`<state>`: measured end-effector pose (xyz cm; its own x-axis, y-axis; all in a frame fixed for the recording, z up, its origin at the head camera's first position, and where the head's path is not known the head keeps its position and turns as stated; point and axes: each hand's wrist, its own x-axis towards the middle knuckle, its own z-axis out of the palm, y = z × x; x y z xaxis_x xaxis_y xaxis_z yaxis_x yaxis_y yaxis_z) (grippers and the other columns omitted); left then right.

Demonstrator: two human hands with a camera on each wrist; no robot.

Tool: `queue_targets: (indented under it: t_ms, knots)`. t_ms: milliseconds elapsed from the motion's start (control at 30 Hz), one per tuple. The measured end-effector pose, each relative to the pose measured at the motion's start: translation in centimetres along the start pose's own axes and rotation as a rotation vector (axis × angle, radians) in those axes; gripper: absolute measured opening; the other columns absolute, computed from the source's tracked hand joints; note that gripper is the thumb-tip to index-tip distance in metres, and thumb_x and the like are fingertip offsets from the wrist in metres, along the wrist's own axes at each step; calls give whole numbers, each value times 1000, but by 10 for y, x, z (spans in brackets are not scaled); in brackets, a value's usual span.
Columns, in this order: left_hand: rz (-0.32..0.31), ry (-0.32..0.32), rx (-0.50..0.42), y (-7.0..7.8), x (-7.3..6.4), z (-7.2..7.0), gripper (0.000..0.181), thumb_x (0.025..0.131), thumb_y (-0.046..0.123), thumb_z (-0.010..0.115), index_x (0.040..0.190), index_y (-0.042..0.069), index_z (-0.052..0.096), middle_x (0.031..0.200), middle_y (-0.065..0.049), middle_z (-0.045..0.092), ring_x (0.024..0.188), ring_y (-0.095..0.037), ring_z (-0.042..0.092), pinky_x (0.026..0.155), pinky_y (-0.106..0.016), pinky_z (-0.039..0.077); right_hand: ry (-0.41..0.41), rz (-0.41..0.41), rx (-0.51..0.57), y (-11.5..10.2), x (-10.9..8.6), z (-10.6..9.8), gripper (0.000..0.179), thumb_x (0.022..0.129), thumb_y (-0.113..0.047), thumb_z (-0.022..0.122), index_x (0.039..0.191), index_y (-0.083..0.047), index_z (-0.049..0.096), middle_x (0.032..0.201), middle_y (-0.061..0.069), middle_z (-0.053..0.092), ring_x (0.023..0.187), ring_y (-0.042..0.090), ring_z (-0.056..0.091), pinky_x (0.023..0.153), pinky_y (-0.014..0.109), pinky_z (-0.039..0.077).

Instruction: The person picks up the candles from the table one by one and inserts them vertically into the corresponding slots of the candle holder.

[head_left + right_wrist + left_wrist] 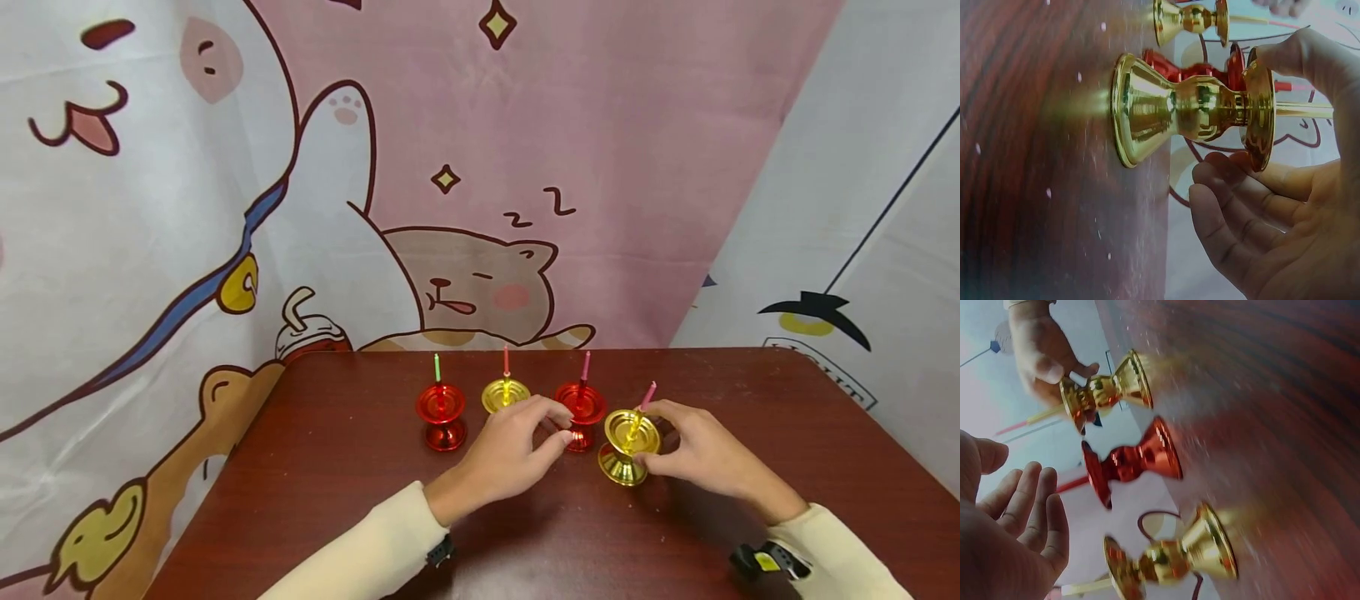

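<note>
My right hand (697,450) pinches the cup of a gold candle holder (1204,109), thumb on one side of the rim and fingers round the other. A pink candle (648,395) stands in this holder's yellow stem. My left hand (517,446) hovers with loosely bent fingers and holds nothing, in front of the red holder (579,405) with a dark pink candle (587,365). Behind that hand, a second gold holder (1166,559) is partly hidden in the head view; it carries a red candle (506,362).
Another red candle holder (441,405) with a green candle (437,367) stands at the left end of the row. All are on a dark brown table (315,492). A cartoon-printed cloth (615,167) hangs behind the table's far edge.
</note>
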<state>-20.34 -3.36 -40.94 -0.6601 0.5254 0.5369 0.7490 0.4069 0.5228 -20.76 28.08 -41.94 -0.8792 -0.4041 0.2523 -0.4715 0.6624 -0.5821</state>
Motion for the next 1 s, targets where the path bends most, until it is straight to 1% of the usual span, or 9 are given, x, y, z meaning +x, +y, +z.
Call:
queue_targets:
  t_ms: [167, 300, 400, 533, 633, 700, 833, 933, 1000]
  knots:
    - [-61, 48, 1, -7, -12, -24, 22, 103, 14, 76, 123, 9, 73, 109, 2, 77, 95, -9, 71, 84, -36, 61, 22, 36, -32, 8, 4, -4, 64, 82, -23, 95, 131, 8, 67, 105, 3, 74, 85, 12, 71, 69, 29, 61]
    - [-74, 120, -5, -14, -24, -43, 20, 101, 11, 77, 121, 9, 71, 106, 2, 76, 90, -8, 68, 77, -34, 61, 36, 59, -50, 13, 6, -5, 67, 83, -24, 95, 133, 10, 66, 105, 4, 75, 85, 12, 71, 67, 27, 59]
    - [-57, 200, 11, -22, -33, -58, 19, 101, 9, 77, 118, 9, 71, 101, 3, 74, 86, -8, 67, 73, -33, 60, 46, 63, -60, 17, 7, -7, 67, 83, -23, 94, 134, 11, 65, 105, 5, 76, 87, 14, 72, 68, 27, 59]
    - [-35, 342, 60, -38, -38, -81, 17, 100, 8, 76, 117, 7, 72, 95, 2, 75, 80, -10, 66, 66, -31, 57, 65, 49, -85, 23, 11, -9, 68, 82, -23, 94, 133, 12, 66, 104, 5, 76, 88, 16, 72, 70, 28, 59]
    - [-54, 430, 82, -53, -40, -99, 16, 100, 8, 76, 115, 5, 72, 93, 1, 75, 76, -12, 65, 63, -28, 55, 75, 48, -106, 26, 13, -10, 69, 82, -24, 94, 133, 12, 66, 105, 5, 76, 89, 17, 71, 70, 28, 59]
    - [-87, 462, 100, -65, -40, -110, 16, 100, 7, 76, 115, 4, 72, 91, 0, 75, 74, -13, 65, 63, -25, 54, 74, 51, -115, 27, 15, -10, 71, 83, -26, 94, 135, 13, 65, 106, 7, 76, 89, 18, 70, 70, 29, 58]
    - [-178, 474, 165, -90, -43, -125, 17, 102, 9, 74, 117, 2, 72, 92, -2, 74, 78, -15, 66, 68, -25, 52, 70, 56, -111, 31, 16, -14, 69, 85, -26, 93, 136, 12, 65, 108, 8, 76, 92, 20, 69, 72, 29, 58]
    - [-265, 444, 223, -109, -47, -134, 19, 104, 12, 73, 120, 2, 71, 96, -6, 75, 81, -21, 67, 72, -34, 52, 77, 60, -81, 34, 15, -20, 61, 89, -23, 90, 136, 7, 67, 112, 9, 76, 96, 22, 71, 75, 28, 60]
    - [-334, 400, 258, -121, -50, -141, 22, 106, 16, 71, 123, 3, 70, 103, -9, 75, 90, -27, 68, 80, -44, 54, 92, 77, -70, 37, 15, -27, 55, 92, -21, 88, 137, 4, 68, 116, 11, 76, 99, 25, 72, 77, 27, 60]
